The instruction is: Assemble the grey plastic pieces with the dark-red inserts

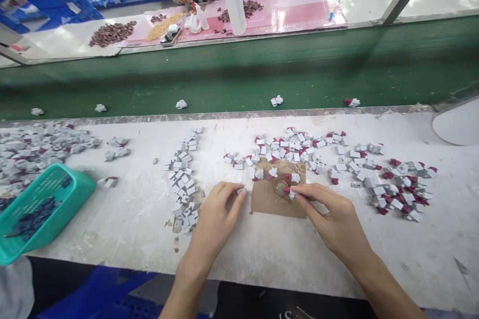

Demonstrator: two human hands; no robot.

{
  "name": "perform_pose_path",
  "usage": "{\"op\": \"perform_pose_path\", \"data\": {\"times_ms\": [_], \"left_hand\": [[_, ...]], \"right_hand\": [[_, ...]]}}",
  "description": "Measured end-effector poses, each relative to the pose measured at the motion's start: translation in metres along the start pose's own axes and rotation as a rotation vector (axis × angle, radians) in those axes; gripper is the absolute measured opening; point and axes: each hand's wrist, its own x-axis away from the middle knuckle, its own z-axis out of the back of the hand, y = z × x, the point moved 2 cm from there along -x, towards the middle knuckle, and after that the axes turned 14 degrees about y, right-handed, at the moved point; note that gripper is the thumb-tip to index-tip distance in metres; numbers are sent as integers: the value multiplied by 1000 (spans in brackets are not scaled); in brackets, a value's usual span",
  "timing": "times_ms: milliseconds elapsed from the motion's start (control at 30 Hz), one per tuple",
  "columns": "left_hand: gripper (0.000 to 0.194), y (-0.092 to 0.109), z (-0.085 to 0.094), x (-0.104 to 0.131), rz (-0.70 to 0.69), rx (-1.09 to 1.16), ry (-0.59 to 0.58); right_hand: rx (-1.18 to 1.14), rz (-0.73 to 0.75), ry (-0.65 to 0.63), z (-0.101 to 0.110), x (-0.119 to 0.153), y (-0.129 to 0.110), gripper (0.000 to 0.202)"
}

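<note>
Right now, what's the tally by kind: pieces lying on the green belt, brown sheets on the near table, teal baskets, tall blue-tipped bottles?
Pieces on the green belt: 5
Brown sheet: 1
Teal basket: 1
Tall bottle: 1
Total: 8

Your left hand (217, 212) is curled in a pinch just left of the brown cardboard (269, 204); your right hand (333, 209) pinches above it from the right, your left forearm (187, 279) and right forearm (385, 281) bare, slanting inward towards it
</note>
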Motion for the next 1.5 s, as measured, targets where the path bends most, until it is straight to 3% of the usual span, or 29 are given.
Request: {"op": "perform_pose_path", "data": {"times_ms": [167,333,433,500,600,800,867,1033,1167,1367,1500], "left_hand": [[24,-11,-2,8,15,52,67],[14,-4,-8,8,-37,83,137],[36,1,-14,6,-86,63,73],[31,0,-18,5,-125,61,19],[15,-6,-20,4,-117,100,30],[32,-18,-9,7,-119,87,-33],[30,-19,-7,9,-145,99,-48],[19,-19,-13,12,-54,192,88],[20,-3,-16,13,68,402,161],[49,42,-31,12,275,761,-131],[57,64,-49,11,455,914,-151]], "right_hand": [[-52,-55,27,-3,0,-2,18],[-134,-225,67,2,-1,-6,13],[-233,-321,102,6,-4,-5,12],[-298,-401,104,7,-5,-3,10],[-397,-515,109,7,-6,1,10],[-612,-658,110,5,-5,8,22],[-630,-678,107,6,-5,9,24],[-653,-698,106,7,-2,9,24],[-680,-679,100,6,-1,6,22],[-670,-632,75,4,2,-3,18],[-675,-632,111,-2,4,-7,17]]}}
